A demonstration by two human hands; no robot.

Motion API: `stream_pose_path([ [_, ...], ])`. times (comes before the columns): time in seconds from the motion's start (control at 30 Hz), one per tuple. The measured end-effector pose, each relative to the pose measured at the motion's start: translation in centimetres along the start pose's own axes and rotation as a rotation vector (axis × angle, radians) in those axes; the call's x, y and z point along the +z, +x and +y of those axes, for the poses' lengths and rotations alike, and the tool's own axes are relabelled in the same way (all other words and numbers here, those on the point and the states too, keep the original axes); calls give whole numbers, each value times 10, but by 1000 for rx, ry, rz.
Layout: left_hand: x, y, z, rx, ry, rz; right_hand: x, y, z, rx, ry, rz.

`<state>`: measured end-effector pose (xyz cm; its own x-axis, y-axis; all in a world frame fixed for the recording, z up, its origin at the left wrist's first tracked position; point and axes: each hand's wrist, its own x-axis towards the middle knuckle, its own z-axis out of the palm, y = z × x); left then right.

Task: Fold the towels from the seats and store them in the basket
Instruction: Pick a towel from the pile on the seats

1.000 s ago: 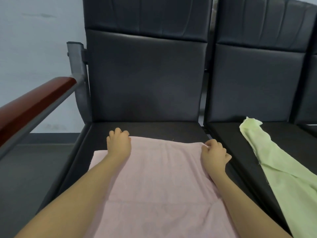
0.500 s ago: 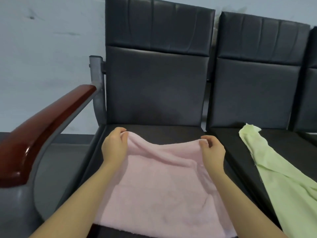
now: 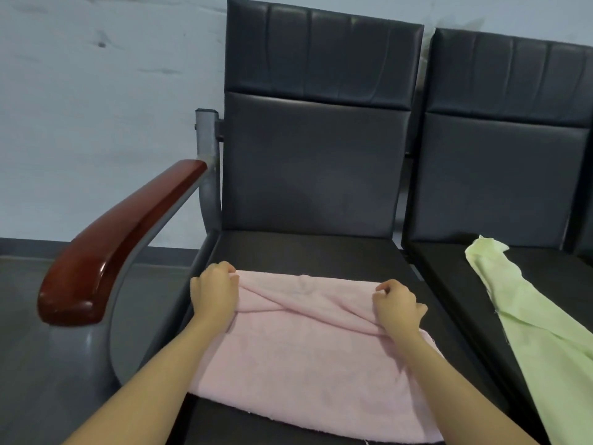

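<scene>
Pink towel (image 3: 308,354) now doubled over by both hands.

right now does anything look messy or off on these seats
The green towel on the right seat lies unfolded in a crumpled diagonal strip, running off the bottom edge of the view. The pink towel is bunched into ridges between the left hand and right hand, mid-fold.

No readable text, label, brand, number or sign is showing anywhere in this view.
</scene>
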<state>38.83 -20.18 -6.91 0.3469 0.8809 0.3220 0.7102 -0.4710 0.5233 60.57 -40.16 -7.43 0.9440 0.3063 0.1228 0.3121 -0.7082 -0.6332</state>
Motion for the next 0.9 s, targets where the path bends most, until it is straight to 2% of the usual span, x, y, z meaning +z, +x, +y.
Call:
stream_pose_path([
  [0.13, 8, 10, 0, 33, -51, 132, 1, 8, 0, -85, 153, 90],
  [0.23, 17, 19, 0, 35, -9, 111, 6, 16, -2, -80, 229, 49],
  [0.43, 31, 27, -7, 35, 124, -42, 18, 28, 3, -197, -86, -4],
  [0.73, 30, 24, -3, 92, 226, -156, 17, 26, 7, -149, -171, -17],
  [0.8, 28, 22, -2, 96, 236, -142, 13, 23, 8, -137, -90, 2],
  [0.9, 20, 16, 0, 110, 153, -39, 2, 12, 10, -190, 170, 26],
])
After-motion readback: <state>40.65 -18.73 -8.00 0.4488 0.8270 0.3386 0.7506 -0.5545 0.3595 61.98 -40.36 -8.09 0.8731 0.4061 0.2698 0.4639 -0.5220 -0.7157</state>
